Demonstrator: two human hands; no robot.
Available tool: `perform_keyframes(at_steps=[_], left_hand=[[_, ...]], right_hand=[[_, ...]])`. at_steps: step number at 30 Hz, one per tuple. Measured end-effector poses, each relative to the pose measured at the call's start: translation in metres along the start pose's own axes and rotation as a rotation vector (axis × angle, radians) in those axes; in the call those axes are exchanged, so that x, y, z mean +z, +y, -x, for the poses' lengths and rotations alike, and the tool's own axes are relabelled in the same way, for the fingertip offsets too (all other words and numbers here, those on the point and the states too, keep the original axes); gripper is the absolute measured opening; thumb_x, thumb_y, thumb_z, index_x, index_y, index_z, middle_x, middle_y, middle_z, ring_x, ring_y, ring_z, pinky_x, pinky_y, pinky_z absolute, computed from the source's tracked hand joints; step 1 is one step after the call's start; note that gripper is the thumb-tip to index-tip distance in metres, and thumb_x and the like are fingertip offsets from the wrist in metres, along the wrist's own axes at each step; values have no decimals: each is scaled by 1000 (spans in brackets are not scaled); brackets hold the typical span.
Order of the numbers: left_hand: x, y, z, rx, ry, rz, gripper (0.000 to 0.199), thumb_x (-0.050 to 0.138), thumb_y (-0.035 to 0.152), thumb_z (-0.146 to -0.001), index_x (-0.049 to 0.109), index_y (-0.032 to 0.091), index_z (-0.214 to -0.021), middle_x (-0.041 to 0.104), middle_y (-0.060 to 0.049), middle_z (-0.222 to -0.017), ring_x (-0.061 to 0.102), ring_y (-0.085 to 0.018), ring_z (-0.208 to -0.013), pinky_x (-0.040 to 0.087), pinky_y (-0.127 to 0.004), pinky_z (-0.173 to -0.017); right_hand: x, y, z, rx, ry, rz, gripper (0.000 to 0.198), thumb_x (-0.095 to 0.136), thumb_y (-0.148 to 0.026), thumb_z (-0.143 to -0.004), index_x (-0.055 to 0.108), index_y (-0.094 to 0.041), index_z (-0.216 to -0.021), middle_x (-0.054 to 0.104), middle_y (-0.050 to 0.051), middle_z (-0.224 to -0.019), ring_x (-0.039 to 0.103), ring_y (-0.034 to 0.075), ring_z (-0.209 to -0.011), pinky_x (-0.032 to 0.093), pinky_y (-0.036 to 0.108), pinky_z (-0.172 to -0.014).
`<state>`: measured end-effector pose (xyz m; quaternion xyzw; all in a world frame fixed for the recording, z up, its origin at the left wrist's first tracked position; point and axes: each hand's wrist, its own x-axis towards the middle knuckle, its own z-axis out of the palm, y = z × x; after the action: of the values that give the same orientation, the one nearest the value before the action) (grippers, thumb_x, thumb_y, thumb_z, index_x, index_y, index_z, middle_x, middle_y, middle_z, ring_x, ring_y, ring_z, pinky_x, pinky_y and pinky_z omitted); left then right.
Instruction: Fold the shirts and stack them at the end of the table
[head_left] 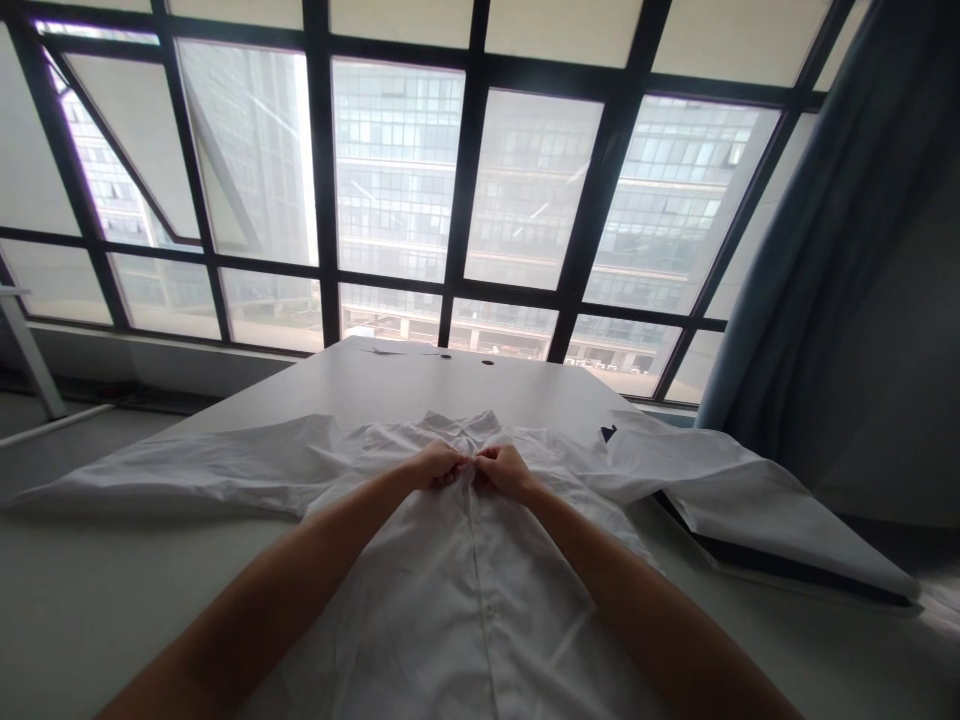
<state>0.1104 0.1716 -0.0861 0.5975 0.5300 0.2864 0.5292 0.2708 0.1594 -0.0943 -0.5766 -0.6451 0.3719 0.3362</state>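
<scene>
A white long-sleeved shirt (420,600) lies spread front side up, its collar toward the window and both sleeves stretched out sideways. My left hand (440,465) is closed in a pinch on the front placket, just below the collar. Right beside it, my right hand (502,470) pinches the facing edge of the placket. The fingertips of both hands nearly meet at the shirt's middle line. Whatever button lies between them is hidden by the fingers. Below the hands the placket runs straight down toward me.
The shirt rests on a white table (300,385) with two dark round holes near its far edge. Under the right sleeve lies a dark flat object (795,562) with a pale edge. Large black-framed windows (397,170) stand behind, and a blue-grey curtain (795,270) hangs at the right.
</scene>
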Motion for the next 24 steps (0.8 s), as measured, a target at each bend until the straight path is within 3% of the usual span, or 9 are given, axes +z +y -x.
perform_keyframes(at_steps=[4, 13, 19, 24], left_hand=[[4, -9, 1, 61, -21, 23, 39, 69, 43, -78, 51, 17, -55, 45, 5, -45, 37, -6, -35, 24, -20, -37], [8, -20, -8, 140, 25, -72, 43, 67, 50, -81, 55, 15, -58, 47, 4, -45, 38, -6, -37, 24, -20, -37], [9, -21, -8, 140, 16, -42, 40, 59, 40, -90, 54, 15, -59, 49, 3, -46, 40, -7, -37, 26, -21, -37], [12, -17, -3, 141, 51, -56, 43, 62, 48, -88, 56, 15, -60, 48, 3, -47, 38, -7, -38, 24, -22, -38]], right_hand=[[4, 17, 1, -71, 9, -198, 11, 63, -19, -85, 68, -14, -78, 66, -1, -59, 64, 13, -52, 42, 14, -41], [2, 15, 4, -62, -13, -239, 17, 53, -11, -87, 69, -13, -80, 68, 1, -64, 62, 12, -53, 41, 14, -42], [6, 16, 0, -80, 49, -66, 8, 61, -14, -85, 68, -12, -81, 64, -1, -57, 58, 11, -47, 38, 15, -40], [10, 20, -1, -193, 128, 97, 7, 67, -17, -81, 69, -11, -80, 66, 0, -62, 62, 13, -55, 42, 15, -48]])
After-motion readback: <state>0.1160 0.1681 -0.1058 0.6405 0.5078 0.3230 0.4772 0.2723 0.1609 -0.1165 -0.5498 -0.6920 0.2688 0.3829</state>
